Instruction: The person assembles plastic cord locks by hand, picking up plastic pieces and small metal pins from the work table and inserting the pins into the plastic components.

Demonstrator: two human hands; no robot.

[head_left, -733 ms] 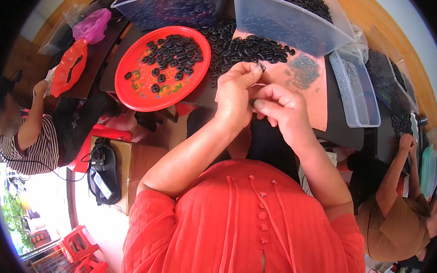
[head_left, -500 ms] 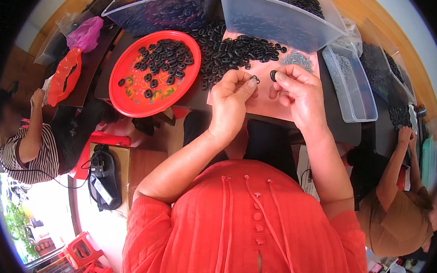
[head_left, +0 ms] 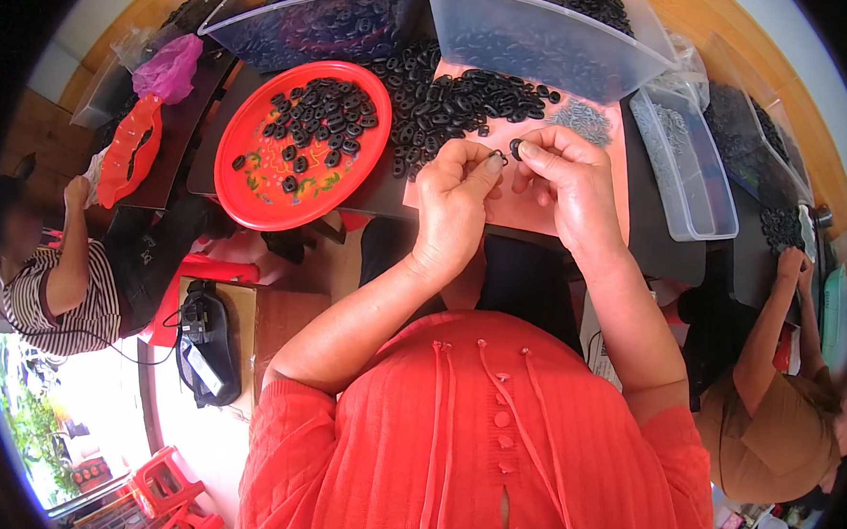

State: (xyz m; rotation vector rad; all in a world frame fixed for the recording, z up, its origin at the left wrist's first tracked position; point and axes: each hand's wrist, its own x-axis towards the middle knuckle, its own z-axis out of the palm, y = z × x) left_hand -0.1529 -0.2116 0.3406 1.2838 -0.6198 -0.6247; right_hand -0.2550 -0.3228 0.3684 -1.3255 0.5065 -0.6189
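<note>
Over a pink sheet on the dark table, both my hands are raised with their fingertips close together. My left hand pinches a small dark looped piece between thumb and index finger. Between the thumb and index finger of my right hand is a black oval piece, close beside the looped piece; whether the two touch I cannot tell. Just beyond my hands lies a heap of similar black oval pieces with holes. Small silvery metal parts are piled beyond my right hand.
A round red tray with black pieces stands at left. Two large clear bins, left and right, hold more at the back. A clear box of metal parts stands at right. Co-workers sit at left and right.
My right hand has moved left, bringing the black oval piece closer to the looped piece in my left hand. The whole view has shifted very slightly.
</note>
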